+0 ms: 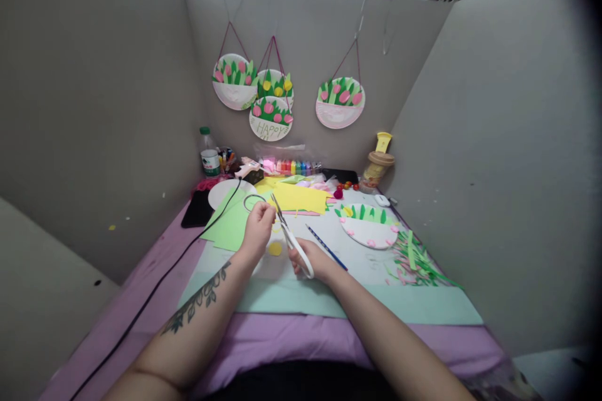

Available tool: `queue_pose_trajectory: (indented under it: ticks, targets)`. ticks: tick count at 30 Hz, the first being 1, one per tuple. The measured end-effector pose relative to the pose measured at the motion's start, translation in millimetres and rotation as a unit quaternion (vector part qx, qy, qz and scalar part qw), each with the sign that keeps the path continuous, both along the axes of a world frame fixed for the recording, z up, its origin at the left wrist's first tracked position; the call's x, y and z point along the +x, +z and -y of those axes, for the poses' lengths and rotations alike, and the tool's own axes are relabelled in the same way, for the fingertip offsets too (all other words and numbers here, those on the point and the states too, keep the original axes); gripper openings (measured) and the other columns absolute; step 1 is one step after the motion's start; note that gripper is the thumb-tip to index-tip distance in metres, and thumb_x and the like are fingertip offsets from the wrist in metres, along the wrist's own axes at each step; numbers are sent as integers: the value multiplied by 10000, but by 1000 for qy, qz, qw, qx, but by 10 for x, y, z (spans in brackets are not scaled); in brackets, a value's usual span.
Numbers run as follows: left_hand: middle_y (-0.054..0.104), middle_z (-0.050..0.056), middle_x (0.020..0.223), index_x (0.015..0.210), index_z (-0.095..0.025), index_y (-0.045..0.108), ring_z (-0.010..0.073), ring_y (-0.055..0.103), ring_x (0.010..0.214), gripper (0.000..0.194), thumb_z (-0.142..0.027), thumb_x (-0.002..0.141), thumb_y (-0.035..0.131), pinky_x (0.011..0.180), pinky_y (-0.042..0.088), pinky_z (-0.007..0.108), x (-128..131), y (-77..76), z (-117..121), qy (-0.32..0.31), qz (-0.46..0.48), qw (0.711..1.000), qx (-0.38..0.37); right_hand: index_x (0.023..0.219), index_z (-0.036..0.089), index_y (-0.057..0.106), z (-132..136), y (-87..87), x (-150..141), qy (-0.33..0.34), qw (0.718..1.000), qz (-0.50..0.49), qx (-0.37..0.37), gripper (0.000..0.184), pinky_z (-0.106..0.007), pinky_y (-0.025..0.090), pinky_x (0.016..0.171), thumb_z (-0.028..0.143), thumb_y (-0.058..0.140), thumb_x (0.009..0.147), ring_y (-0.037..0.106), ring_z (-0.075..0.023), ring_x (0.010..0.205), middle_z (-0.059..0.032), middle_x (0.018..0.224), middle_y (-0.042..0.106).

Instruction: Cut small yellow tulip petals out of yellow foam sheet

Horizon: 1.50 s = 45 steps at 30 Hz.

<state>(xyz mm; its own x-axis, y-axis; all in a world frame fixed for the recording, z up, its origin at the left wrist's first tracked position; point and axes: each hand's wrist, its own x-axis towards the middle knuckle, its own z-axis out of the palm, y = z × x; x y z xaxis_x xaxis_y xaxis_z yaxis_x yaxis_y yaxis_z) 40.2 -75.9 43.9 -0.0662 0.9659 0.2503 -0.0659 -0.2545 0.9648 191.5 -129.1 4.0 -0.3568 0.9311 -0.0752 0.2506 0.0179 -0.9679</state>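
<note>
Forearms near; right hand [314,261] closed through scissors [289,235] handles, blades parted and pointing far; left hand [258,229] pinching a small yellow scrap [273,215] at the blades, steadying it above the mat [423,304]

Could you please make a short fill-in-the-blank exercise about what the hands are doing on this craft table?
1. The right hand holds a pair of ____ with white handles.
2. The left hand pinches a small piece of ____ paper at the blades.
3. On the back wall hang ____ paper plate crafts.
4. A blue pencil lies to the ____ of the right hand.

Missing words: scissors; yellow; four; right
</note>
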Motion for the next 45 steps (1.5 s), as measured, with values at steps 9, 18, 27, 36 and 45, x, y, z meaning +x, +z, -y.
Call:
queue_pose_trajectory:
  ticks: [9, 18, 27, 36, 45]
  targets:
    - [411, -64, 566, 632, -208, 425, 99, 344, 518, 168, -243, 754, 534, 526, 299, 238, -33, 30, -5, -4, 1, 1000, 8, 770, 178, 534, 7, 77, 26, -6, 1000, 13, 1, 439, -228, 429, 449, 609, 608, 726, 520, -104, 474, 22, 617, 523]
    - [420, -63, 556, 624, -201, 461, 92, 353, 512, 121, -210, 711, 544, 504, 295, 226, -49, 66, 21, -21, 6, 1000, -4, 733, 183, 539, -61, 16, 56, -88, 992, 89, 24, 279, -231, 435, 463, 458, 562, 776, 516, -116, 482, 34, 573, 515]
    - [531, -50, 576, 682, -189, 506, 70, 419, 455, 108, -242, 685, 599, 475, 326, 215, 48, -27, 20, -68, 32, 994, -78, 1095, 158, 590, -283, 27, 431, -291, 894, 299, 161, 388, -329, 408, 820, 361, 614, 765, 563, -272, 1014, -139, 1134, 615]
    - [554, -66, 615, 1037, -196, 548, 96, 574, 569, 426, -258, 644, 701, 552, 424, 212, 164, -198, 17, -132, 76, 979, -132, 1033, 123, 672, -444, -146, 616, -271, 897, 309, 163, 343, -356, 397, 891, 278, 652, 729, 564, -291, 1016, -159, 1078, 630]
    - [688, 49, 831, 806, -182, 504, 158, 673, 797, 354, -373, 652, 759, 699, 478, 259, 229, -272, 78, -173, 100, 964, -174, 988, 176, 665, -341, 6, 422, -277, 930, 115, 212, 243, -357, 440, 893, 298, 541, 818, 572, -234, 1025, -106, 1091, 641]
